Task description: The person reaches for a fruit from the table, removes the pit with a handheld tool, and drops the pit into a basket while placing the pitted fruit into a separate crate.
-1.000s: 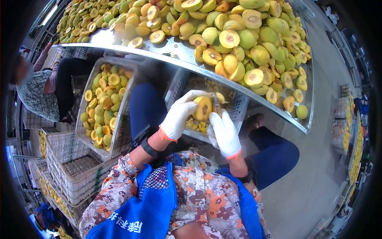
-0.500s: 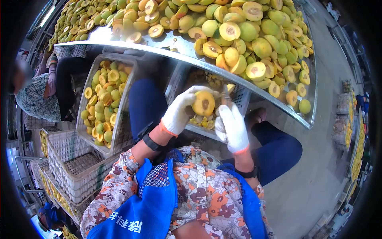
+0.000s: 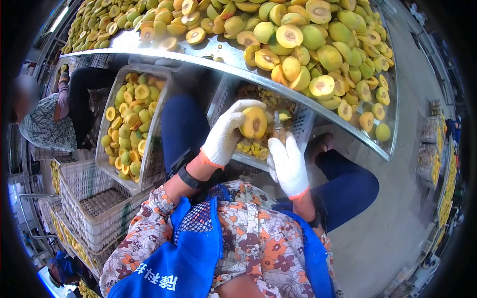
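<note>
My left hand (image 3: 224, 138), in a white knit glove, holds a halved yellow peach (image 3: 254, 124) with its cut face and brownish centre turned up toward me. Gloved in the same white, my right hand (image 3: 289, 166) is closed around a small pitting tool with a brownish handle and a metal tip (image 3: 278, 120). The tool's tip is just right of the peach half, apart from it. Both hands are above a grey-white crate (image 3: 304, 130) that contains yellow scraps and darker bits.
A metal table (image 3: 218, 55) heaped with peach halves spans the front, its raised edge beyond my hands. To the left stands a crate (image 3: 160, 111) of peach halves, near stacked white crates (image 3: 89, 218). Another person (image 3: 47, 121) sits at far left.
My right hand and the tool have drawn slightly down, away from the peach half. The peach half has tilted a little in my left hand.
</note>
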`<state>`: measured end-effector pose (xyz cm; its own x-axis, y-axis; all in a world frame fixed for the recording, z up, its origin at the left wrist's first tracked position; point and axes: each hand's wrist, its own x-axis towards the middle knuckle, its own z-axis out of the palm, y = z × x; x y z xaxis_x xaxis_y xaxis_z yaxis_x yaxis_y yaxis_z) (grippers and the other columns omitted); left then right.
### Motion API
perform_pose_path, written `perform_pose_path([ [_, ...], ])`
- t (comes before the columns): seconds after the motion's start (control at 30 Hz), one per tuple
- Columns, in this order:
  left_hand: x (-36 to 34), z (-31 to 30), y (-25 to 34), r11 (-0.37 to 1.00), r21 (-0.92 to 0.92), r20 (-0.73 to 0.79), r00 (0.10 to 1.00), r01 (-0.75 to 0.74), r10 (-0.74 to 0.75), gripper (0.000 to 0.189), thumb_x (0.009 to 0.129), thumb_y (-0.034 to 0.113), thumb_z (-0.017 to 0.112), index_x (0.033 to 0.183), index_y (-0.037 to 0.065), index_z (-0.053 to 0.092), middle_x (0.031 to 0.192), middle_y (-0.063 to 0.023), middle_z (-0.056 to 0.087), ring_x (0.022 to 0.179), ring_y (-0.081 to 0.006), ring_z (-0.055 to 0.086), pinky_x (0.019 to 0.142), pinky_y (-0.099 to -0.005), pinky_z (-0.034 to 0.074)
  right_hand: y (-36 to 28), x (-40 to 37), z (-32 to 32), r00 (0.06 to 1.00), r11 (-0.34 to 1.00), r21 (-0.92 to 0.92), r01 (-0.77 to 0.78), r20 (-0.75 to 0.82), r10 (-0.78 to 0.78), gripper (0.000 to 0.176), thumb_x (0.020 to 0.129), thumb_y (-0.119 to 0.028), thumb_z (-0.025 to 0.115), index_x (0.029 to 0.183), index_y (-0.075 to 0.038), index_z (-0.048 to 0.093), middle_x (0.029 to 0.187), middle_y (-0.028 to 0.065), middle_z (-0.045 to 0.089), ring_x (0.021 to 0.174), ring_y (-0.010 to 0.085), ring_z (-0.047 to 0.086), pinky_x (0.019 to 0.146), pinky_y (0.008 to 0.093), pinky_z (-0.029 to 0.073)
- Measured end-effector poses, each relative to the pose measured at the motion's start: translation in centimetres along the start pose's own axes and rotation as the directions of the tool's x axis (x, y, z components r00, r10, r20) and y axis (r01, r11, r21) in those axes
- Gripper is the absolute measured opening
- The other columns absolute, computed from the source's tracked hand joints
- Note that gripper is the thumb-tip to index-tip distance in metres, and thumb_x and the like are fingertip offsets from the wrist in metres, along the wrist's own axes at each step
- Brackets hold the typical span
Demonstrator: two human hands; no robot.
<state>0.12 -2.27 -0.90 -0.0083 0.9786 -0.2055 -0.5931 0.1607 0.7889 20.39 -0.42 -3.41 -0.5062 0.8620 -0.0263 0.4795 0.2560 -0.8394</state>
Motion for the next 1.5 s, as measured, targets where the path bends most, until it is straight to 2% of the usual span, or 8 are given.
perform_pose_path([
  [0.17,0.0,1.0,0.3,0.991,0.063,-0.038,0.992,-0.121,0.124,0.058,0.088,0.039,0.051,0.132,0.001,0.056,0.122,-0.0169,0.064,0.114,-0.0253,0.063,0.104,-0.0371,0.048,-2.0,0.4,-1.3,0.909,0.892,-0.211,0.4,-0.034,-0.415,0.028,0.092,-0.011,0.066,0.119,-0.005,0.062,0.11,0.0311,0.059,0.077,0.0432,0.066,0.06,0.0466,0.054],
  [0.83,0.8,-0.2,0.3,0.852,0.497,0.033,0.985,-0.163,0.169,0.036,0.1,0.028,0.041,0.109,0.001,0.063,0.102,-0.0095,0.062,0.094,-0.0147,0.062,0.083,-0.0296,0.051,-4.3,-0.5,-0.3,0.977,0.994,0.048,0.096,0.184,-0.103,0.028,0.089,-0.002,0.06,0.116,-0.004,0.063,0.109,0.0348,0.058,0.072,0.0437,0.066,0.059,0.0462,0.055],
  [0.93,1.0,-0.8,0.9,0.569,0.766,0.249,0.954,-0.298,0.165,0.023,0.096,0.016,0.047,0.103,0.002,0.065,0.096,-0.0091,0.065,0.082,-0.0176,0.065,0.074,-0.0304,0.053,-2.5,-0.9,-0.4,0.902,0.907,-0.118,0.405,0.217,-0.374,0.033,0.084,-0.002,0.062,0.117,-0.004,0.062,0.112,0.0363,0.056,0.074,0.0457,0.065,0.063,0.0473,0.054],
  [1.03,0.3,1.5,0.8,0.53,0.81,0.06,0.935,-0.251,0.349,0.016,0.091,0.01,0.052,0.1,0.004,0.065,0.083,-0.013,0.066,0.072,-0.0267,0.067,0.068,-0.035,0.053,-3.7,-0.7,0.4,0.885,0.864,0.287,-0.414,0.349,0.309,0.043,0.074,-0.002,0.068,0.116,-0.005,0.062,0.114,0.0346,0.055,0.078,0.0484,0.062,0.07,0.0485,0.053],
  [1.07,0.5,1.5,0.6,0.424,0.842,0.126,0.886,-0.333,0.446,0.016,0.091,0.011,0.052,0.1,0.005,0.065,0.079,-0.0142,0.065,0.071,-0.0292,0.067,0.069,-0.0364,0.053,-3.7,-0.6,0.3,0.931,0.938,0.211,-0.276,0.303,0.206,0.038,0.085,-0.006,0.066,0.122,-0.007,0.056,0.093,0.0216,0.061,0.061,0.0343,0.06,0.054,0.0417,0.049],
  [1.13,0.8,0.7,1.0,0.485,0.833,0.14,0.95,-0.266,0.281,0.022,0.096,0.02,0.05,0.101,0.004,0.065,0.08,-0.0132,0.064,0.073,-0.0247,0.066,0.069,-0.0369,0.053,-5.4,-0.1,-0.4,0.753,0.46,0.597,-0.657,0.498,0.429,0.035,0.098,-0.016,0.06,0.13,-0.007,0.047,0.069,0.0052,0.052,0.046,0.0159,0.047,0.04,0.0307,0.036],
  [1.33,0.1,0.9,1.0,0.928,0.364,-0.051,0.993,-0.08,0.106,0.031,0.1,0.033,0.055,0.115,0.007,0.062,0.104,-0.0138,0.069,0.098,-0.0251,0.068,0.088,-0.0365,0.052,-6.7,0.1,0.0,0.77,0.51,0.585,-0.631,0.393,0.503,0.023,0.103,-0.025,0.055,0.118,-0.011,0.047,0.064,-0.0028,0.041,0.046,0.0065,0.038,0.039,0.023,0.027],
  [1.5,0.8,0.7,-0.4,0.776,0.588,-0.012,0.957,-0.228,0.291,0.032,0.095,0.033,0.065,0.111,0.005,0.063,0.099,-0.014,0.07,0.095,-0.0249,0.068,0.086,-0.0373,0.052,-7.1,0.2,-0.4,0.774,0.455,0.63,-0.63,0.462,0.432,0.017,0.107,-0.032,0.049,0.114,-0.017,0.049,0.061,-0.0051,0.036,0.04,0.0058,0.031,0.035,0.023,0.022],
])
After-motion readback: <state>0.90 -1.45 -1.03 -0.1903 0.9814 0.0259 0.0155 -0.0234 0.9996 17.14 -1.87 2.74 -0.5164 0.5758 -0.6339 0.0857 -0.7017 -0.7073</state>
